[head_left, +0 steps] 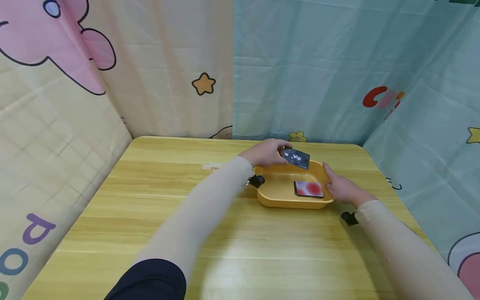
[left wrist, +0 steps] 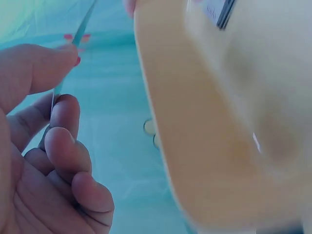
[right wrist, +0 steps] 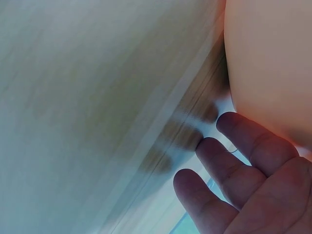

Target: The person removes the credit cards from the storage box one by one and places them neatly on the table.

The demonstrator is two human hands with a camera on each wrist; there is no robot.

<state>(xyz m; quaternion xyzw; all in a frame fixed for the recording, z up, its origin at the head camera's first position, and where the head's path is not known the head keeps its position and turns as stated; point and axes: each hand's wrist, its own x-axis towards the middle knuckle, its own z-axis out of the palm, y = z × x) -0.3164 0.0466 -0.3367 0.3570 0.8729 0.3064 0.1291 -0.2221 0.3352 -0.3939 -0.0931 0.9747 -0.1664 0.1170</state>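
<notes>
Between thumb and fingers, my left hand [head_left: 266, 153] pinches a dark card [head_left: 296, 158] marked "Vip", held tilted above the back of a yellow plastic tray [head_left: 285, 205]. In the left wrist view the card [left wrist: 84, 24] appears edge-on under the thumb. My right hand [head_left: 343, 189] holds the tray's right side at the rim. In the right wrist view several of its fingers [right wrist: 214, 190] lie along the outside of the tray wall [right wrist: 273, 63]; the thumb is hidden there. A pink and red card or small stack [head_left: 309, 188] lies inside the tray at the right.
A whitish flat piece [head_left: 211, 166] lies on the wooden table [head_left: 180, 166] behind the left forearm, partly covered by it. Patterned curtains [head_left: 300, 71] hang behind and beside the table. Small black wrist devices sit under both wrists.
</notes>
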